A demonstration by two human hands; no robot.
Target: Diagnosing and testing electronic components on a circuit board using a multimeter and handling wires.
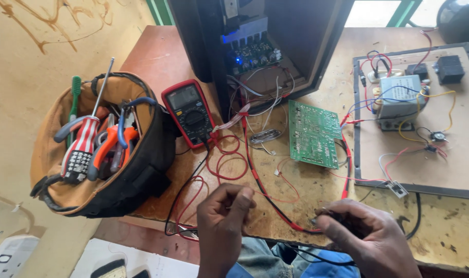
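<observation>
The left hand point(225, 213) pinched thin red wire point(275, 198) at six o'clock on the tabletop point(157, 56). The right hand point(355, 226) closed around a dark probe point(331, 216), its tip steadied; the multimeter point(189, 112) lay at eleven o'clock, screen readable

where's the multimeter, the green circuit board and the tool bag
multimeter point(189, 111): head view, on its round dial.
green circuit board point(313, 135): head view, middle of the bare board face.
tool bag point(151, 149): head view, on its black outer wall.
</observation>
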